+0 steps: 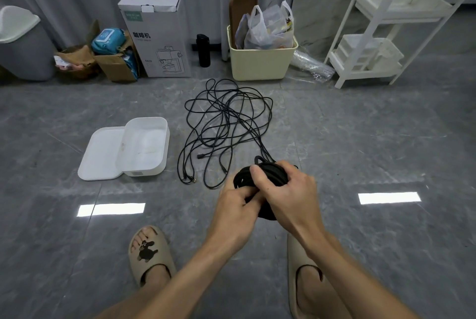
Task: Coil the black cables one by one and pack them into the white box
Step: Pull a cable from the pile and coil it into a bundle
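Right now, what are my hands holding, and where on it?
Both hold the coiled black cable: right hand wraps over the bundle's top and side, left hand pinches its lower near edge.

Head-worn wide-angle view, forward and down, close over floor

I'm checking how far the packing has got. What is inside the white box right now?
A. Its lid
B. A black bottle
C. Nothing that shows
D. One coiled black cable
C: the white box stands open with a bare white inside, its lid beside it, while the one coiled cable is in both hands and the loose cables lie on the floor.
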The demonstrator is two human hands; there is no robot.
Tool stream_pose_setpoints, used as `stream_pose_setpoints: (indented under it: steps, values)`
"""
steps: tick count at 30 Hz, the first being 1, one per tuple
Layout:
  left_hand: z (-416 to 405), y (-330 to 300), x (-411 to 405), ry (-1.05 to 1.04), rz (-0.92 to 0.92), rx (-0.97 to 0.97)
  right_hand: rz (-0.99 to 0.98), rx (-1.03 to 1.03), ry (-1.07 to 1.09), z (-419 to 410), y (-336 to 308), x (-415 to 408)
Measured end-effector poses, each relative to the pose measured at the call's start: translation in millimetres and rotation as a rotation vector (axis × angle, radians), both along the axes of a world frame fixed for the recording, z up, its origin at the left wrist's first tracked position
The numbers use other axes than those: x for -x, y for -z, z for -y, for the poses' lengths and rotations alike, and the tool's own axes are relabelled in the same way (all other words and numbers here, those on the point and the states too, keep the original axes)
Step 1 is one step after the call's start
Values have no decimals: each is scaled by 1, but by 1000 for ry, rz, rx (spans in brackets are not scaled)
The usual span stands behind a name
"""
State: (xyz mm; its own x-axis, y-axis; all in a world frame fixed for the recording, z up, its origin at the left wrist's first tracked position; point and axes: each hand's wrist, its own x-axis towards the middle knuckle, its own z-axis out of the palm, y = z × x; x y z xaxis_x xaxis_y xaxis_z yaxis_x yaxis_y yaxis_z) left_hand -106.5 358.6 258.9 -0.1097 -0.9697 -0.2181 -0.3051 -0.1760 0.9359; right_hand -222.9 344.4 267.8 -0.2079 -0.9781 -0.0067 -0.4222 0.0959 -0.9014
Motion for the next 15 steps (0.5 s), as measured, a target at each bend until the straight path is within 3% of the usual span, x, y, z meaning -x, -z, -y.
stream_pose_setpoints:
  steps: [6,15]
  values:
    - [-2,4,-2,2,133,120,105,-85,33,4,-3,4]
    - [-5,-7,2,-68,63,136,207,-114,36,7,-6,4]
